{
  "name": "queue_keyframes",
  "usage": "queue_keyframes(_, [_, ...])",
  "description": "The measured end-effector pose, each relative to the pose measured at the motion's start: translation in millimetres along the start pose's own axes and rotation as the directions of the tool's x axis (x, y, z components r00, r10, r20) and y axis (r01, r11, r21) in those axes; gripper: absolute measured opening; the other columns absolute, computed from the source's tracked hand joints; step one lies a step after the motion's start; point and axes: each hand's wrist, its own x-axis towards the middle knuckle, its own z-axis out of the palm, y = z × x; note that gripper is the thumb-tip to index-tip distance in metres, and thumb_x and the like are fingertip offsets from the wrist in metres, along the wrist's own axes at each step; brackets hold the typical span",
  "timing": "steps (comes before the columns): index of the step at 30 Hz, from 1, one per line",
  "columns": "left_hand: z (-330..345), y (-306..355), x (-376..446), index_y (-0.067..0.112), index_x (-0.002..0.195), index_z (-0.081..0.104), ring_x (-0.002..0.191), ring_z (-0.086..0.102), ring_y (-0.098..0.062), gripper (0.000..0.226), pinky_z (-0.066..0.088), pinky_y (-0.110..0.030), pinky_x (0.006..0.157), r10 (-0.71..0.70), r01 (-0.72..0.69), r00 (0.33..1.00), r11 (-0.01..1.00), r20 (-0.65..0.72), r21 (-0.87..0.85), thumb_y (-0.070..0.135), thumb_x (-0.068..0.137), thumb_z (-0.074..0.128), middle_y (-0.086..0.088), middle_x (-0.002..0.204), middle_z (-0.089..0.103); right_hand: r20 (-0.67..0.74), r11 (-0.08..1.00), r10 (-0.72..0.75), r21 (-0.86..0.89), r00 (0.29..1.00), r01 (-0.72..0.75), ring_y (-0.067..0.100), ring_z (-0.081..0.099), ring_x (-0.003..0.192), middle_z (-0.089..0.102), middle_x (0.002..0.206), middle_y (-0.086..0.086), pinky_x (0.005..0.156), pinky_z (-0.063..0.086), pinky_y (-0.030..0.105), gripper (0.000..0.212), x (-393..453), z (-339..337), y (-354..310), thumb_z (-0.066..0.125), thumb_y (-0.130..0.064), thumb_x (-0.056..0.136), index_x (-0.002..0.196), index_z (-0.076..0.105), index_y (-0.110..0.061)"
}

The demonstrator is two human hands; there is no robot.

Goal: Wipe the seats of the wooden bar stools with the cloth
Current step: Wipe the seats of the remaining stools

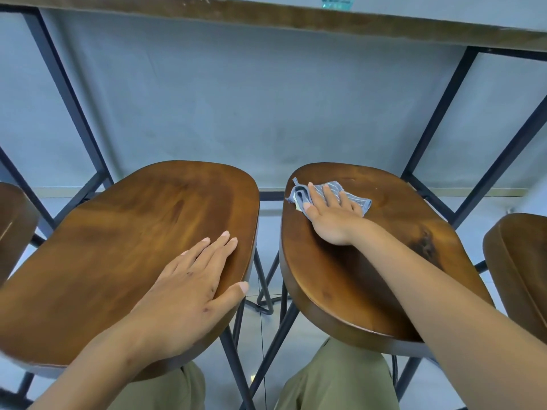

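Looking down from head height at two wooden bar stools standing side by side under a high counter, with the edges of two more stools just visible at far left and far right. The right hand (331, 214) lies flat with fingers straight and slightly spread, pressing a small folded blue-grey cloth (352, 196) onto the far left part of the right stool seat (370, 276). The left hand (189, 285) rests open on the near right part of the left stool seat (118, 247), fingers straight and close together, thumb hooked over the seat's right edge, apparently steadying it. The step in hand appears to be wiping the right seat, with the cloth at its far end. Most of that seat, the near half especially, lies bare between cloth and body. The next move likely calls for drawing the cloth back toward the near edge in firm, overlapping passes, keeping the palm flat so the cloth does not bunch up.
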Motion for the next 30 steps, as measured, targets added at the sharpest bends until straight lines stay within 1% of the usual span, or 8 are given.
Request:
queue_keyframes(3, [-4, -2, 2, 0.044, 0.155, -0.005, 0.149, -0.010, 0.001, 0.073, 0.002, -0.032, 0.123, -0.001, 0.002, 1.000, 0.999, 0.030, -0.051, 0.069, 0.093, 0.023, 0.027, 0.162, -0.010, 0.000, 1.000, 0.001, 0.004, 1.000, -0.001, 0.030, -0.017, 0.152, -0.017, 0.166, -0.001, 0.122, -0.007, 0.050, 0.056, -3, 3, -2, 0.004, -0.049, 0.105, 0.156, -0.016, -0.039])
queue_keyframes(5, [-8, 1, 5, 0.042, 0.156, -0.001, 0.149, -0.006, 0.000, 0.071, 0.006, -0.033, 0.123, 0.003, -0.001, 1.000, 0.997, 0.019, -0.075, 0.067, 0.095, 0.026, 0.026, 0.162, -0.007, -0.003, 0.999, -0.036, -0.005, 0.999, 0.036, 0.030, -0.018, 0.152, -0.018, 0.166, -0.001, 0.121, -0.008, 0.050, 0.055, -10, 8, 0, 0.003, -0.050, 0.104, 0.155, -0.017, -0.040])
queue_keyframes(10, [-6, 28, 22, 0.041, 0.155, -0.007, 0.148, -0.015, 0.000, 0.073, -0.002, -0.027, 0.121, 0.122, -0.124, 0.992, 0.990, -0.033, -0.066, 0.067, 0.095, 0.025, 0.028, 0.160, -0.016, 0.036, 0.983, -0.178, -0.043, 0.983, 0.180, 0.024, -0.023, 0.151, -0.023, 0.164, -0.008, 0.122, -0.010, 0.045, 0.054, -40, 17, 17, 0.000, -0.054, 0.103, 0.151, -0.024, -0.046])
queue_keyframes(14, [-5, 42, 37, 0.043, 0.155, -0.003, 0.145, -0.020, 0.006, 0.070, -0.003, -0.024, 0.120, 0.211, -0.213, 0.977, 0.974, -0.036, -0.077, 0.067, 0.096, 0.026, 0.032, 0.159, -0.010, 0.069, 0.967, -0.231, -0.095, 0.970, 0.237, 0.019, -0.025, 0.150, -0.026, 0.162, -0.014, 0.119, -0.012, 0.040, 0.055, -48, 16, 32, 0.002, -0.059, 0.101, 0.148, -0.026, -0.050])
queue_keyframes(18, [1, 48, 42, 0.047, 0.154, -0.005, 0.141, -0.024, 0.008, 0.068, -0.002, -0.028, 0.122, 0.248, -0.247, 0.969, 0.967, 0.016, -0.061, 0.069, 0.096, 0.022, 0.039, 0.155, -0.017, 0.051, 0.971, -0.208, -0.113, 0.977, 0.212, 0.021, -0.023, 0.151, -0.023, 0.164, -0.012, 0.120, -0.010, 0.042, 0.056, -23, 11, 32, 0.002, -0.059, 0.101, 0.149, -0.025, -0.050])
queue_keyframes(21, [8, 47, 44, 0.047, 0.153, -0.009, 0.143, -0.022, 0.008, 0.068, -0.006, -0.034, 0.123, 0.273, -0.273, 0.962, 0.960, 0.006, 0.059, 0.073, 0.094, 0.012, 0.037, 0.155, -0.020, 0.013, 0.981, -0.163, -0.101, 0.987, 0.163, 0.024, -0.019, 0.152, -0.020, 0.165, -0.009, 0.123, -0.006, 0.046, 0.055, 9, 4, 32, 0.003, -0.058, 0.101, 0.151, -0.021, -0.049])
queue_keyframes(26, [11, 47, 45, 0.048, 0.151, -0.017, 0.143, -0.021, 0.008, 0.076, -0.007, -0.034, 0.123, 0.266, -0.265, 0.964, 0.958, 0.005, 0.107, 0.078, 0.081, -0.006, 0.039, 0.152, -0.026, -0.052, 0.997, -0.061, -0.041, 0.997, 0.058, 0.028, -0.020, 0.152, -0.019, 0.165, -0.008, 0.122, -0.006, 0.049, 0.056, 69, -14, 36, 0.007, -0.057, 0.102, 0.153, -0.014, -0.048])
queue_keyframes(30, [12, 48, 46, 0.048, 0.152, -0.014, 0.143, -0.021, 0.007, 0.076, -0.008, -0.032, 0.122, 0.253, -0.251, 0.967, 0.961, -0.002, 0.112, 0.078, 0.082, -0.004, 0.040, 0.151, -0.026, -0.126, 1.000, 0.009, -0.025, 0.992, -0.012, 0.030, -0.018, 0.152, -0.013, 0.167, -0.006, 0.121, -0.006, 0.049, 0.056, 103, -24, 38, 0.008, -0.055, 0.103, 0.156, -0.008, -0.045])
